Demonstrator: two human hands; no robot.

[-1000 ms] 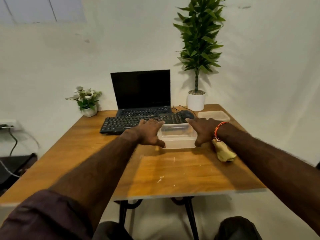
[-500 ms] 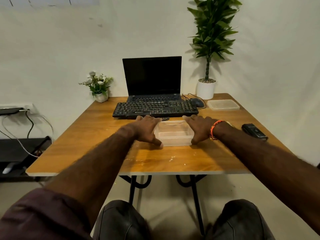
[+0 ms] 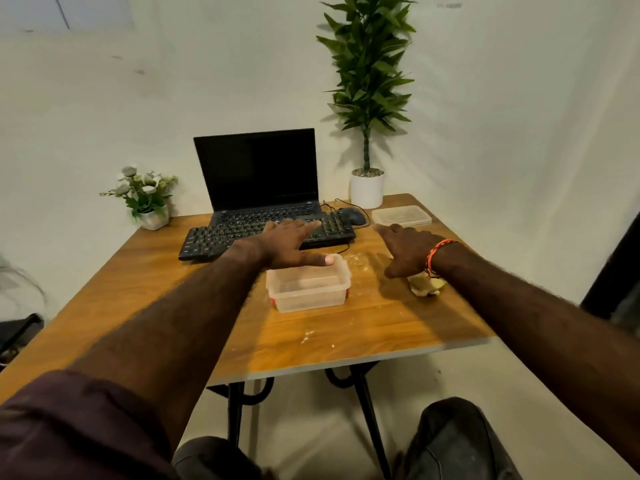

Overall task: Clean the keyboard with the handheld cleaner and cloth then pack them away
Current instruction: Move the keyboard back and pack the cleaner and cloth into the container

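A black keyboard (image 3: 221,237) lies across the back of the wooden table (image 3: 173,292), in front of a laptop. A clear plastic box (image 3: 308,289) stands open in the middle of the table. My left hand (image 3: 291,244) reaches over the box's far rim with straight fingers above the keyboard's right part, holding nothing. My right hand (image 3: 408,247) hovers to the right of the box with fingers extended toward the box's lid (image 3: 401,215). A yellow cloth (image 3: 424,287) lies crumpled under my right wrist. The handheld cleaner is not in view.
A dark laptop (image 3: 256,168) stands open behind the keyboard, with a mouse (image 3: 353,215) to its right. A tall potted plant (image 3: 367,188) and a small flower pot (image 3: 152,216) stand at the back corners. White crumbs dot the tabletop near the box.
Both hands have let go of the clear box and moved away from me: the left over the keyboard, the right toward the lid. The camera view has shifted.
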